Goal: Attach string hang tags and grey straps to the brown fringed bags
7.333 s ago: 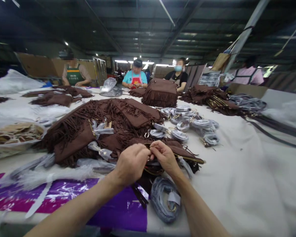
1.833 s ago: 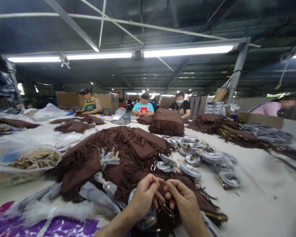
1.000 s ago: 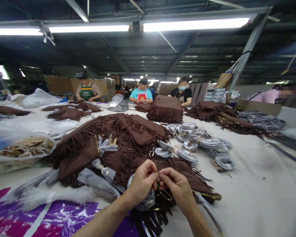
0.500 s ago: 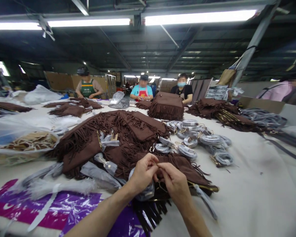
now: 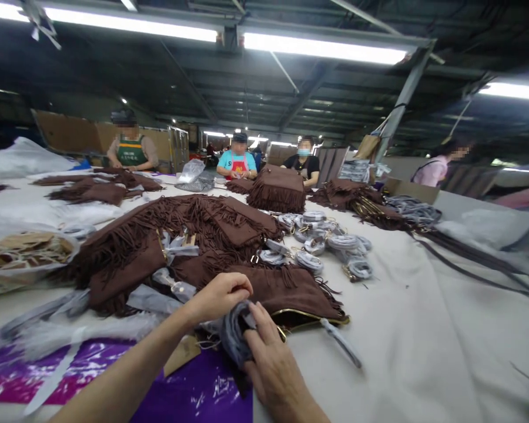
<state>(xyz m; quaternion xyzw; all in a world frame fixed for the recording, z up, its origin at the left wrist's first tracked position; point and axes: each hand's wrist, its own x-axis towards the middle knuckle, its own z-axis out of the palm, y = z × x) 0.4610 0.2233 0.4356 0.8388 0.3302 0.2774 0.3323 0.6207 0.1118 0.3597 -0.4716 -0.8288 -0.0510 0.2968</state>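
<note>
A coiled strap wrapped in greyish plastic (image 5: 235, 333) stands at the near end of a brown fringed bag (image 5: 286, 288). My right hand (image 5: 271, 355) grips its right side, thumb below and fingers over it. Just above the coil is my left hand (image 5: 223, 296), its fingers curled in; whatever they may hold is hidden. The bag lies with its gold zipper (image 5: 311, 311) partly open, and a wrapped zipper pull (image 5: 341, 343) trails onto the table. Below my left wrist, a tan paper tag (image 5: 182, 354) with a thin string rests on purple plastic (image 5: 203, 388).
More fringed bags (image 5: 203, 217) are heaped beyond my hands. Several wrapped strap coils (image 5: 344, 244) lie to the right. A plastic bag of tan tags (image 5: 26, 252) sits at left, near a bundle of clear plastic strips (image 5: 92, 329). Co-workers (image 5: 238, 161) sit across the table.
My hands have parted from a fingertip pinch near the bag. The right has come down onto the coiled strap, and the left has closed above it. The view has swung right.
</note>
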